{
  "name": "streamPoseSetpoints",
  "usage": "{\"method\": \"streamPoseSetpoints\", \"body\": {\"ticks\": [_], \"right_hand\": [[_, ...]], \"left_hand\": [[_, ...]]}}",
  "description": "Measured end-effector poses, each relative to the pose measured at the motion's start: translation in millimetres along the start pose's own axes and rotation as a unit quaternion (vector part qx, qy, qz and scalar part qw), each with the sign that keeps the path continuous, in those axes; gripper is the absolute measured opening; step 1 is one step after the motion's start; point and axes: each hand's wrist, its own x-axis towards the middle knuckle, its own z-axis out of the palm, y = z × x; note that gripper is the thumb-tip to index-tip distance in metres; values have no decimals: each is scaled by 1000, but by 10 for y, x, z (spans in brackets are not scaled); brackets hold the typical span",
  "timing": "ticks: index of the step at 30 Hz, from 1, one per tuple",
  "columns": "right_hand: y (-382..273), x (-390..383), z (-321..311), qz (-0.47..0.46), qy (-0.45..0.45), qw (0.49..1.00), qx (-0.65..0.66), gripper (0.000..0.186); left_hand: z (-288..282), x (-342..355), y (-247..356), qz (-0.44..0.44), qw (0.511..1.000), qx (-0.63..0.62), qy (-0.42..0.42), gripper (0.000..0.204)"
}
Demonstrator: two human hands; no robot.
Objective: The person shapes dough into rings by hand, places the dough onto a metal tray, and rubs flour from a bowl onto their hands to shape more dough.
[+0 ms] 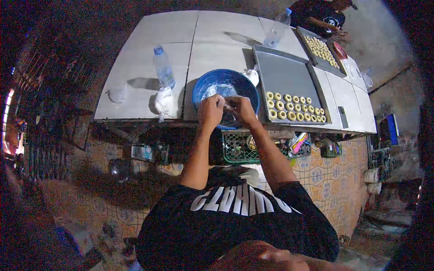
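Over the near side of a round blue basin [197,88], my left hand [211,111] and my right hand [241,110] are close together with their fingers curled inward. Whatever they hold between them is too small and too hidden to name. White powder [224,90] coats the inside of the basin. Right of it lies a grey metal tray [282,67]. Rows of small pale ring-shaped dough pieces [290,107] fill its near end, and its far part is bare.
A clear plastic bottle [163,67] and a white knotted bag [163,101] stand left of the basin. Another bottle [278,29] is beyond the tray. A second tray [322,52] of dough pieces lies near another person [321,18]. A phone [343,117] rests at the right. Under the table is a green crate [239,149].
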Motion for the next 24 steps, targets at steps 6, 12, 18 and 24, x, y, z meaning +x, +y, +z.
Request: {"method": "streamPoseSetpoints", "body": {"ticks": [6,12,18,24], "right_hand": [[-116,-2,2,-17,-3,1000,3,29],[-124,52,14,-26,-9,999,44,35],[101,17,24,-40,39,993,101,35],[-252,-20,-49,-43,-29,998,44,31]], "left_hand": [[-15,36,-184,-12,998,-36,-58,16],[-106,3,-183,47,995,-31,-81,28],[-10,65,-97,10,994,-73,-75,19],[-39,67,-178,8,998,-55,-40,20]]}}
